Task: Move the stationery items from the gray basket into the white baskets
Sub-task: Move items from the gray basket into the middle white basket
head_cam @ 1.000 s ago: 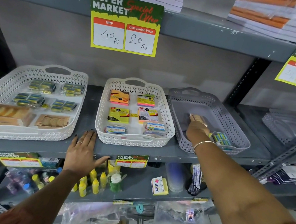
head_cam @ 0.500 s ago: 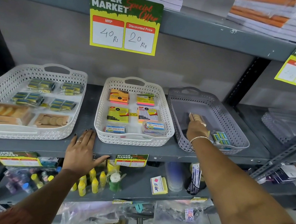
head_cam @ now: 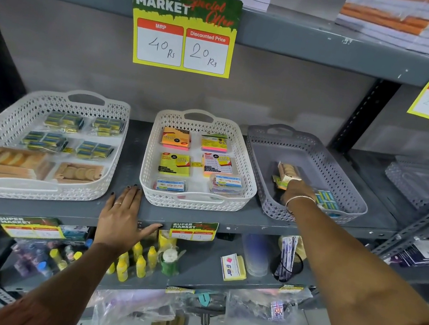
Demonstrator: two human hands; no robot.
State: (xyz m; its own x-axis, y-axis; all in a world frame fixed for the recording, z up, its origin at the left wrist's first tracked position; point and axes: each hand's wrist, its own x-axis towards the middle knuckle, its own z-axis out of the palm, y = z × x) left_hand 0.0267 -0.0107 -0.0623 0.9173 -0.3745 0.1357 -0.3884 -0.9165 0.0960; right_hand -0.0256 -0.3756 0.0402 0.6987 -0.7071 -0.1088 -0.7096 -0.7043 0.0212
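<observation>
Mostly done, I judge: both white baskets (head_cam: pixel 40 188) (head_cam: pixel 194 200) look well stocked, my right hand (head_cam: pixel 295 193) pinches a tan packet (head_cam: pixel 288 172) inside the gray basket (head_cam: pixel 346 185), where blue boxes (head_cam: pixel 327 200) remain, while my left hand (head_cam: pixel 121 215) lies spread on the shelf (head_cam: pixel 254 222).

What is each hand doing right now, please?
Left hand: open, flat on the shelf edge.
Right hand: closed on a tan box in the gray basket.

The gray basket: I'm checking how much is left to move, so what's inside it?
Inside the gray basket: a tan box under the right hand, a yellow-orange packet beneath it, and blue-green packs. Anything under the hand is hidden.
</observation>
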